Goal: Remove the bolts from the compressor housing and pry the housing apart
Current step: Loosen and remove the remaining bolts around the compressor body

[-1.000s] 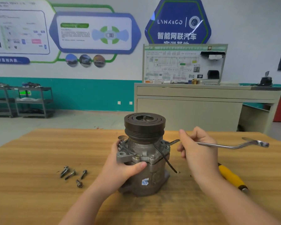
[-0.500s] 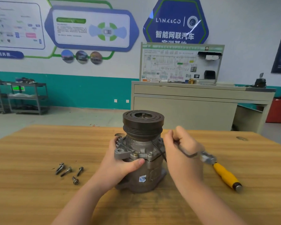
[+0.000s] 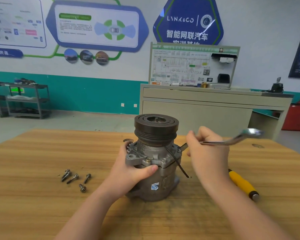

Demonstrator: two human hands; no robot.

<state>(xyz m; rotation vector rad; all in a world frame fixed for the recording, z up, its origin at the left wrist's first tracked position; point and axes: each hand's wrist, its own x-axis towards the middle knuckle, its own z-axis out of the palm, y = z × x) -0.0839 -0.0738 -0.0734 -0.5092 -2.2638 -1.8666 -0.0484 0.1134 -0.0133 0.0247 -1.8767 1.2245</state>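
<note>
On the wooden table (image 3: 42,213) the compressor (image 3: 154,161) stood upright, pulley end up, with your left hand (image 3: 133,172) wrapped around its flange, thumb pressed across the front. Your right hand (image 3: 208,153) gripped the wrench (image 3: 232,140), and within the last half second you had swung its handle from down by your wrist back out to the right, so you were working through another turn on the bolt at the right-hand ear; the wrench head looked seated there, though your fingers hid most of it. Four loose bolts (image 3: 75,179) lay well to the left, and at least two heads still showed on the front flange, so prying with the yellow-handled tool (image 3: 242,184) had to wait.
</note>
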